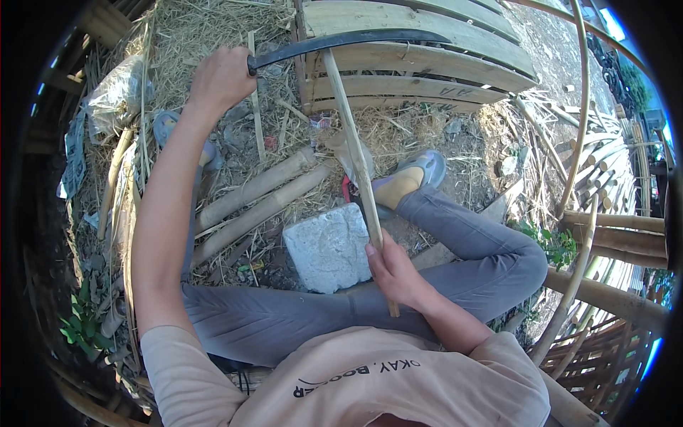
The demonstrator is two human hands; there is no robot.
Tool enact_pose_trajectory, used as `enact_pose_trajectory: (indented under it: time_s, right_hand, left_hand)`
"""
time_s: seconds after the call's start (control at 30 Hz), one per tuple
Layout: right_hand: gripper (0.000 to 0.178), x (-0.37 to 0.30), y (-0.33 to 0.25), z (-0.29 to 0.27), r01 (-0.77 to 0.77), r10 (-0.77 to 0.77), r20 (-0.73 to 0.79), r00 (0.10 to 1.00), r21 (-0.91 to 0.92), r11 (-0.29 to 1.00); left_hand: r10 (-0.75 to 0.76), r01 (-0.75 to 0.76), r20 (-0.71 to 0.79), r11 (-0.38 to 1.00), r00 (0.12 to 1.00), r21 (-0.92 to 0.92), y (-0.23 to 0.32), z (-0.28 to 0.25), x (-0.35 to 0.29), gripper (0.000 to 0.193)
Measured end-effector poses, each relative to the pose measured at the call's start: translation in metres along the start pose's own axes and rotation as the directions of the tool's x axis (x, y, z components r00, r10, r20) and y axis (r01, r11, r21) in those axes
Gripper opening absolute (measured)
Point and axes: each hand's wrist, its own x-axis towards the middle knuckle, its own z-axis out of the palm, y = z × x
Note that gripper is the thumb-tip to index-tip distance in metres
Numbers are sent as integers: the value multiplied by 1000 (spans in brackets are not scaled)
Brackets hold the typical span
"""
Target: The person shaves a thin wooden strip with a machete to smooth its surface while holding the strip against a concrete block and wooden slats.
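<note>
- Left grip (224,77): I see it closed around the dark handle of a long knife (359,37), the curved blade reaching rightward across the far end of the stick and in front of the slatted crate (420,58).
- Right grip (395,272): I have it closed around the lower part of a wooden stick (356,153), with a short length showing below the fingers.
- Position of the stick: it slants away from the lap, past the right side of the pale stone block (324,245), its far end at the blade. From this view I cannot tell whether edge and wood touch.
- Progress, done: I judge the work to be trimming or shaping the stick. It already appears bare of bark along most of its length, and both tools of the operation, knife and stick, are in hand.
- Progress, left: I judge that some cutting remains, since the surface looks uneven; how much, I cannot tell. Fresh shavings cannot be told apart from the straw (206,28) on the ground.
- Appearance of the stick: long, slender and nearly straight, pale tan with darker streaks and small rough spots. It looks slightly narrower toward the far end; the finish of that tip is too small for me to read.
</note>
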Motion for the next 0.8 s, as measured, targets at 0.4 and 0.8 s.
enact_pose_trajectory:
  time_s: [0.4, 0.8]
  right_hand:
    - [19, -1, 2, -1, -1, 1, 10, 1000, 20, 1000]
    - [17, -3, 3, -2, -25, 24, 25, 999, 42, 999]
  left_hand:
    - [62, -60, -46, 997, 997, 39, -16, -6, 3, 19]
    - [-34, 36, 10, 976, 999, -216, 15, 2, -39, 18]
